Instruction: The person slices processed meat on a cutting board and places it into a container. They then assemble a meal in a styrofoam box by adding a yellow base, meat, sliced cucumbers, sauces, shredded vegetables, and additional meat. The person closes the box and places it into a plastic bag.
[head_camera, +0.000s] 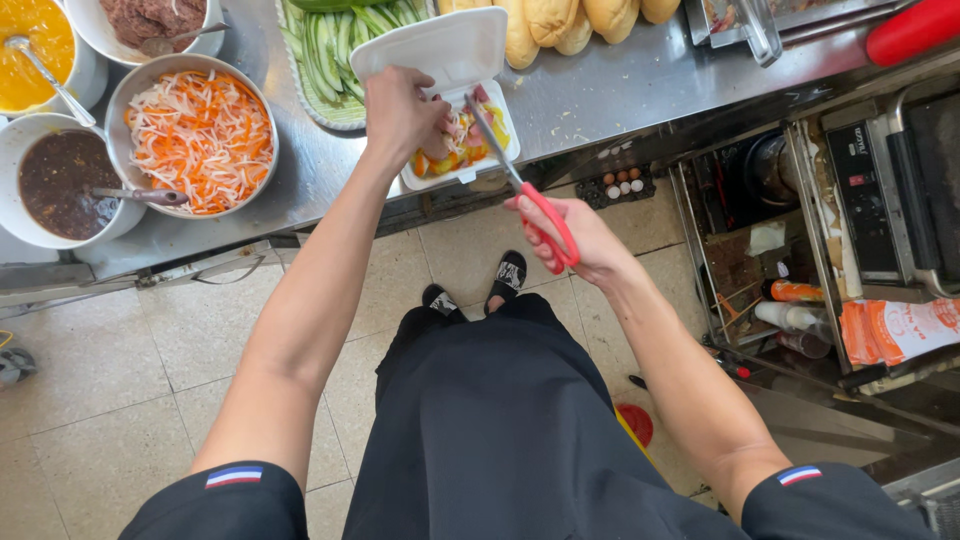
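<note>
**Scissors worked over an open foam box at the worktop's front edge**

A pair of red-handled scissors (530, 205) is gripped by the right hand (575, 235), fingers threaded through the loops, so that grip is closed on the handles. The blades are pointed up and away into a white foam box (455, 95), with their tips over the food inside. The left hand (400, 115) is laid on the near left part of the same box, fingers curled down onto the filling; its grip is closed on the food, though exactly what is pinched cannot be made out. Pink, yellow and pale pieces are seen in the box's tray, and its lid is tipped open and back.

The box is set at the front edge of the steel worktop (600, 95), partly overhanging it. Behind the box, a tray of cucumber strips (335, 50) is placed, and bread rolls (560, 25) are lined along the back edge. Toward the left front corner, a metal bowl of shredded carrot and white radish (200, 130) is found, with a bowl of dark sauce (60, 180) just beside it and a bowl of orange sauce (35, 40) further back. Below the front edge, a small tray of eggs (622, 185) is seen.
</note>
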